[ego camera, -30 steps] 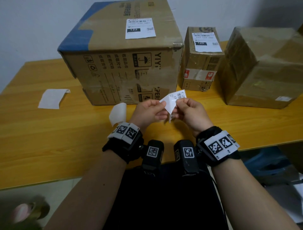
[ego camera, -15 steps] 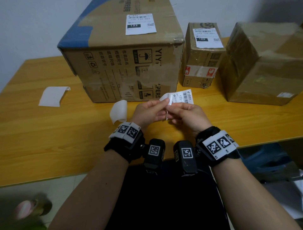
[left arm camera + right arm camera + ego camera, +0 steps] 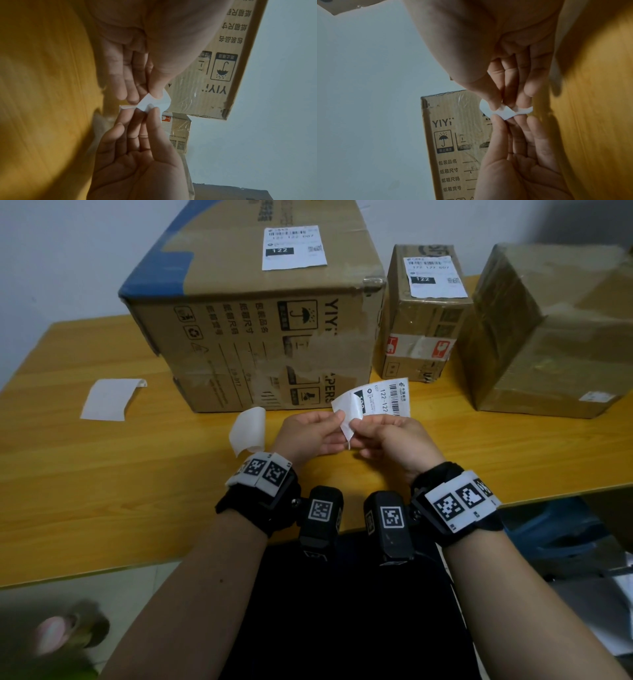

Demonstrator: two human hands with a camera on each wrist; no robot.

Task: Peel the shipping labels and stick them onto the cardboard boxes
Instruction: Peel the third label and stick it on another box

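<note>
Two boxes, big [image 3: 260, 320] and small [image 3: 424, 313], already labelled; the right box [image 3: 555, 337] at the counter's [image 3: 102, 491] far-right corner looks bare. Left hand [image 3: 308, 434] and right hand [image 3: 394, 440] both pinch the third label [image 3: 373, 400], fingers [image 3: 155, 93] splitting its corner, peel just begun.

We see a wooden counter [image 3: 85, 491] carrying three cardboard boxes: large [image 3: 260, 344], small [image 3: 421, 337], and unlabelled [image 3: 555, 344]. Two white backing papers [image 3: 109, 398] [image 3: 248, 429] lie nearby.

White barcoded label [image 3: 380, 400], yellow wooden table [image 3: 102, 474]
</note>
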